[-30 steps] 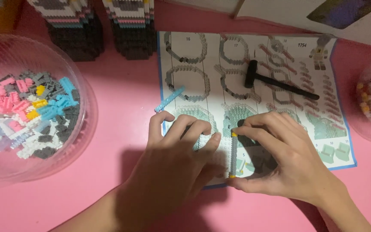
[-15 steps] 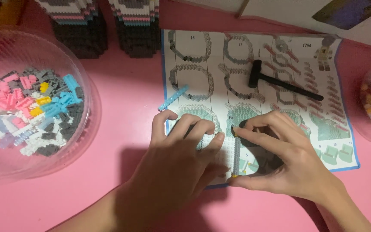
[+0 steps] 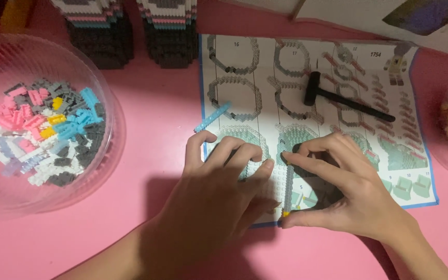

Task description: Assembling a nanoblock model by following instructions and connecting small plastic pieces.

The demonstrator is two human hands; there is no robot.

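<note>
Item in hand: a narrow strip of tiny building bricks (image 3: 288, 193), pale with a yellow end brick nearest the wearer, standing on edge on the instruction sheet (image 3: 265, 78).

Right hand (image 3: 346, 194): thumb at the strip's near end, forefinger at its far end, closed around it lengthwise.

Left hand (image 3: 219, 189): fingers curled down just left of the strip, fingertips resting on the sheet and a flat pale brick section; whether it pinches anything cannot be told.

Step, by judgement: pressing the strip's bricks together or seating it; the next move calls for even pressure so the row does not buckle.

Beyond the grip:
- a loose light-blue strip (image 3: 212, 117), up and left
- a small black hammer (image 3: 338, 97), up and right
- a clear tub of mixed bricks (image 3: 107, 155), far left
- two finished brick blocks (image 3: 169, 31), farthest
</note>
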